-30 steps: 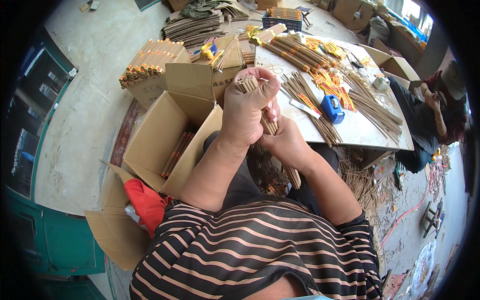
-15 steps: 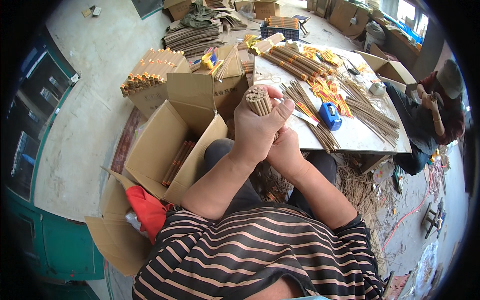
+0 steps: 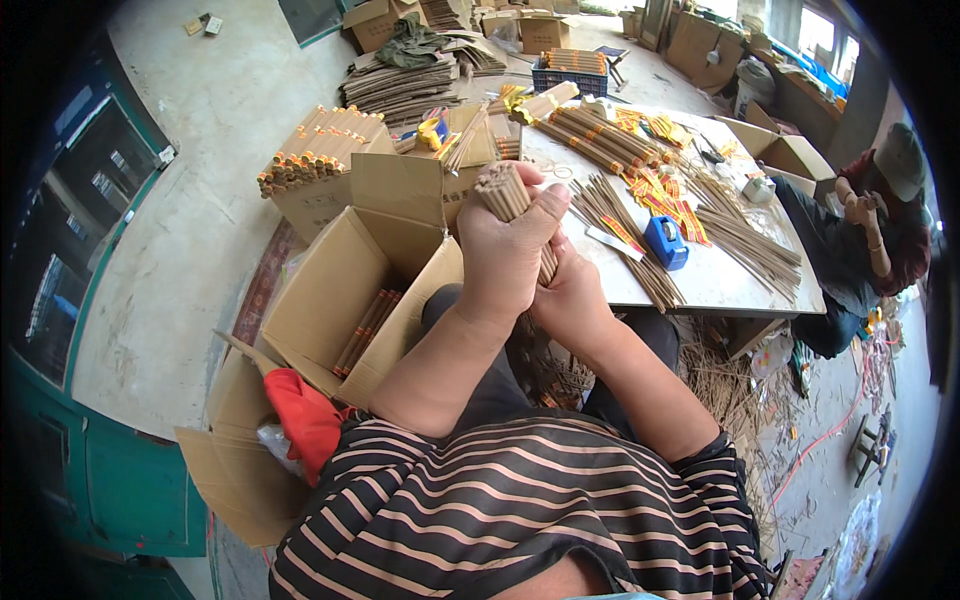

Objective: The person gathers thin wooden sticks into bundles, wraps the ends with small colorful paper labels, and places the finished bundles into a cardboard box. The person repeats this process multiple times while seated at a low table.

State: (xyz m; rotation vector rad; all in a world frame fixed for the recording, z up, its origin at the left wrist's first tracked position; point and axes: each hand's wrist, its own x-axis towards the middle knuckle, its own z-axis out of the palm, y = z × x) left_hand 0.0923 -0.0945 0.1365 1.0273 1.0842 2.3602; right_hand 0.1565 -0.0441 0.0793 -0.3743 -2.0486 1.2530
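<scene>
gripping: left hand and right hand clasp stick bundle, raised nearer than before, apparently being squared above open carton.

Stick bundle: tan-brown; cardboard box: plain brown, holding packs with orange bands. Tape dispenser: blue, on a pale grey tabletop beside labels that look yellow and red. Shirt: dark with thin pinkish-white stripes; cloth: red.
</scene>
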